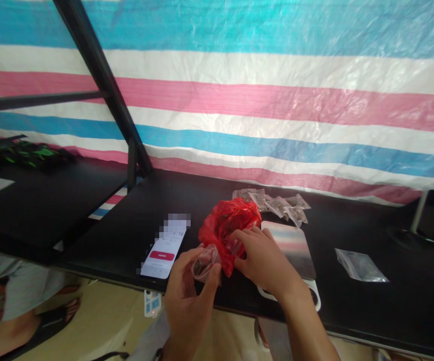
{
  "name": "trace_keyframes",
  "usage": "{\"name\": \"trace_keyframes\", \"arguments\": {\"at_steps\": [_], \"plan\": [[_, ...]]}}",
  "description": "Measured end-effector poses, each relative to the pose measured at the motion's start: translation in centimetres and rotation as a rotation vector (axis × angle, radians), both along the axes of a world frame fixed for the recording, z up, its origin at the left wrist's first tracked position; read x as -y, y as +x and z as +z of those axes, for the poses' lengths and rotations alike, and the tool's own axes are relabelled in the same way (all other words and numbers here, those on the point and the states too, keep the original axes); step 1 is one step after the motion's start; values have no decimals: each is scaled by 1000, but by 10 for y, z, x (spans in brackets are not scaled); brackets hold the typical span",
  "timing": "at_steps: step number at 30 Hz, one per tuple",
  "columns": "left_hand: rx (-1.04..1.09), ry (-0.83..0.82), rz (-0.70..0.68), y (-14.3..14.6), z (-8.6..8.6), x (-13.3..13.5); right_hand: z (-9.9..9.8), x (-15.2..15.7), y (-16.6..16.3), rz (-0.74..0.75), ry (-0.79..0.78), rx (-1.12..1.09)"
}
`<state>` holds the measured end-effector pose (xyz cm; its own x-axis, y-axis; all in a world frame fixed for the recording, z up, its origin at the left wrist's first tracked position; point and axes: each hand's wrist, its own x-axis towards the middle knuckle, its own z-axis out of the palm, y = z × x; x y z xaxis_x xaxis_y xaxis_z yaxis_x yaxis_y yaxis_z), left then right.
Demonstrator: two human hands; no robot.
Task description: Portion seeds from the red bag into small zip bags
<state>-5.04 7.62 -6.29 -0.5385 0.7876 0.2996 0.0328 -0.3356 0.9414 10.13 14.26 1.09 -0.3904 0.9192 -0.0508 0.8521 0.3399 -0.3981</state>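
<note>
A small clear plastic zip bag [206, 261] is pinched between the thumb and fingers of my left hand [190, 296], its mouth spread apart. Just right of it, my right hand [264, 258] reaches to a crumpled red plastic bag [217, 220]. Its fingers are curled together at the bag's opening, and what they hold there is hidden. Beneath my right forearm lies a kitchen scale [294, 248] with a shiny plate and white body. Behind the red bag several filled zip bags [277, 205] lie in a pile.
A lit phone [166, 250] lies left of the red bag on the black table [126, 220]. One flat clear zip bag [362, 265] rests to the right. A striped plastic sheet [277, 100] hangs behind. Another person's leg and sandalled foot [51, 321] show at lower left.
</note>
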Motion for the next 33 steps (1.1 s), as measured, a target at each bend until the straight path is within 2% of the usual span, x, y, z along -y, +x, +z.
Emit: {"name": "trace_keyframes", "arguments": {"at_steps": [3,7,10,13,15,21,33], "plan": [[-38,78,-74,-3,-2,3,1,2,-7,0,-18,43],[-89,-64,-200,-8,-5,-4,-2,-1,-4,61,-54,-51],[-87,-138,-187,-13,-7,-10,-6,-8,2,52,-23,-143],[-57,-169,-169,-16,-8,-12,-9,-16,-1,-66,109,-180],[-51,-199,-182,-16,-10,-11,-12,-19,-9,-92,153,-178],[-31,-256,-241,-15,-10,-13,-23,-21,-28,-11,102,-89],[-38,-317,-263,-16,-11,-13,-34,-35,-17,-244,234,-5]]}}
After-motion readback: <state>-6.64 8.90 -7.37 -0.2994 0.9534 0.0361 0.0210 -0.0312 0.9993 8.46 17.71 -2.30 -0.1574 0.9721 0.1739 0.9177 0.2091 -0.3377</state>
